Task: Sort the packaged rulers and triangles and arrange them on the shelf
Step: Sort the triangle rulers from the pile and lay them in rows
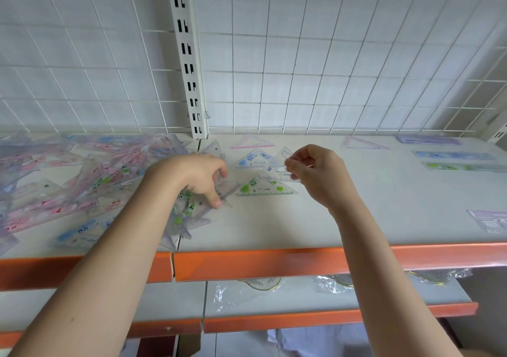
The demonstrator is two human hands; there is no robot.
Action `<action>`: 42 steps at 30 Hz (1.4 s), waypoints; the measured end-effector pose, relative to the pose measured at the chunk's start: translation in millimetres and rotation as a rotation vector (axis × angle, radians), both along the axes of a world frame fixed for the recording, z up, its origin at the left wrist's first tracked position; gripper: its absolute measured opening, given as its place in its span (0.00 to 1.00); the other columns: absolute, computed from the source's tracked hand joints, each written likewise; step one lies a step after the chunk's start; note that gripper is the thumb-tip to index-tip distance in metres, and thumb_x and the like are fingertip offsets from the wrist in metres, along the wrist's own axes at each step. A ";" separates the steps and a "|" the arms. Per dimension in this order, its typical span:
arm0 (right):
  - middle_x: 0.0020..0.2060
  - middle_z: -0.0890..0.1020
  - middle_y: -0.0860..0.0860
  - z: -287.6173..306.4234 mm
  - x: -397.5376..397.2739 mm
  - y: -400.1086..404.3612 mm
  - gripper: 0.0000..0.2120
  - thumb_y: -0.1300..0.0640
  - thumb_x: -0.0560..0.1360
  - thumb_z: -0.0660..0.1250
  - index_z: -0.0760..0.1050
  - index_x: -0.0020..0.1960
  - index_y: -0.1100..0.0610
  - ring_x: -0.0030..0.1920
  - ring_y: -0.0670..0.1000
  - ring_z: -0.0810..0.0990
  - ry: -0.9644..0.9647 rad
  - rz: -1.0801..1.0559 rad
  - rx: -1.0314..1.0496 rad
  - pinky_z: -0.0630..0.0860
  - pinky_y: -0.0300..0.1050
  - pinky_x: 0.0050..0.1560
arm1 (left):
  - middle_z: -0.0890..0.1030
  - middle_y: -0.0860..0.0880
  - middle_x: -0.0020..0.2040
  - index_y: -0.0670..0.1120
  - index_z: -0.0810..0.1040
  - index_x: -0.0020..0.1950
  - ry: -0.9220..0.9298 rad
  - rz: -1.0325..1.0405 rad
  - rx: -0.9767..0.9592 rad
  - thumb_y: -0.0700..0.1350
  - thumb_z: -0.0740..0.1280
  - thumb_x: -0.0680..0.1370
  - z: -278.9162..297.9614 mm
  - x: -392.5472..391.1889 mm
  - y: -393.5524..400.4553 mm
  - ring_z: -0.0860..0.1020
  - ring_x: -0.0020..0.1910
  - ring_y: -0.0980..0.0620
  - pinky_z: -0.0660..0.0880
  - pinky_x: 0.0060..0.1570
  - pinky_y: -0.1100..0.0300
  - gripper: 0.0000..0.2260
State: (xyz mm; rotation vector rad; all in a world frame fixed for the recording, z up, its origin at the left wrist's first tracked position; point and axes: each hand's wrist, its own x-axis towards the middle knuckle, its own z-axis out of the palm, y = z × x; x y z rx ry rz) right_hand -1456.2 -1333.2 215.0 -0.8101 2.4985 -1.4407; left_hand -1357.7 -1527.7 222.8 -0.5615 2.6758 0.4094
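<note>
While both forearms reach up over the orange front edge of the white shelf (356, 219), the left hand (196, 177) hangs over the near end of a loose heap of packaged triangles (68, 181), its fingers curled down and pinching a clear triangle (225, 189) at the heap's right fringe. Just to the right, the right hand (315, 173) is lifted off the board, thumb and fingertips pinched on a thin clear ruler (285, 177) that juts leftward above a green-printed triangle (264, 188) lying flat. Behind that lie a blue-printed triangle (253, 160) and, further back near the wire grid, a pink-edged triangle (252, 141). A purple-edged triangle (365, 142) rests well to the right of it. Toward the far right, a blue ruler (452, 155) and a green ruler (463, 166) lie side by side, with a purple packet (429, 140) behind them. Another purple packet (491, 221) sits nearer the front edge at the right margin
</note>
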 end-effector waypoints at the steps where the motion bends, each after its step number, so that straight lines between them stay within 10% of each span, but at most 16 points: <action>1: 0.38 0.82 0.49 -0.6 0.2 0.4 0.04 0.57 0.74 0.67 0.76 0.41 0.53 0.44 0.51 0.82 0.004 0.001 0.004 0.74 0.41 0.42 | 0.72 0.50 0.60 0.50 0.69 0.65 -0.019 0.003 -0.003 0.48 0.77 0.67 0.5 -0.7 -1.3 0.71 0.55 0.51 0.70 0.57 0.58 0.30; 16: 0.39 0.82 0.49 -4.6 5.4 -2.7 0.06 0.57 0.75 0.67 0.75 0.39 0.52 0.45 0.51 0.82 0.006 0.023 0.013 0.74 0.41 0.41 | 0.68 0.52 0.55 0.51 0.70 0.63 -0.126 0.012 -0.056 0.52 0.76 0.66 6.9 10.1 -8.1 0.68 0.60 0.50 0.69 0.58 0.57 0.29; 22: 0.38 0.83 0.50 -4.2 4.4 -3.7 0.04 0.58 0.75 0.66 0.75 0.41 0.54 0.37 0.48 0.83 -0.037 0.036 -0.007 0.76 0.43 0.38 | 0.66 0.57 0.43 0.52 0.69 0.60 -0.084 0.019 -0.007 0.50 0.75 0.68 14.8 16.2 -8.4 0.68 0.41 0.58 0.66 0.37 0.62 0.24; 28: 0.38 0.83 0.49 -5.0 -0.9 -0.5 0.05 0.58 0.75 0.66 0.75 0.41 0.54 0.37 0.47 0.83 -0.038 0.048 0.011 0.77 0.45 0.41 | 0.73 0.54 0.55 0.52 0.71 0.59 0.024 0.047 0.102 0.43 0.71 0.70 12.5 25.2 -9.0 0.71 0.41 0.60 0.68 0.38 0.65 0.20; 34: 0.37 0.83 0.49 -5.5 -13.3 5.2 0.04 0.58 0.76 0.65 0.75 0.43 0.55 0.34 0.45 0.83 -0.099 0.108 0.018 0.79 0.43 0.41 | 0.72 0.58 0.67 0.56 0.74 0.65 0.139 0.120 0.075 0.44 0.67 0.75 19.2 35.1 -3.9 0.70 0.65 0.58 0.63 0.59 0.66 0.19; 42: 0.36 0.84 0.47 -5.4 -22.6 9.5 0.05 0.55 0.79 0.59 0.71 0.47 0.53 0.26 0.45 0.78 -0.131 0.180 0.052 0.70 0.34 0.28 | 0.82 0.56 0.49 0.52 0.81 0.54 0.560 0.281 -0.006 0.44 0.66 0.77 17.3 44.4 13.6 0.77 0.46 0.60 0.66 0.41 0.73 0.08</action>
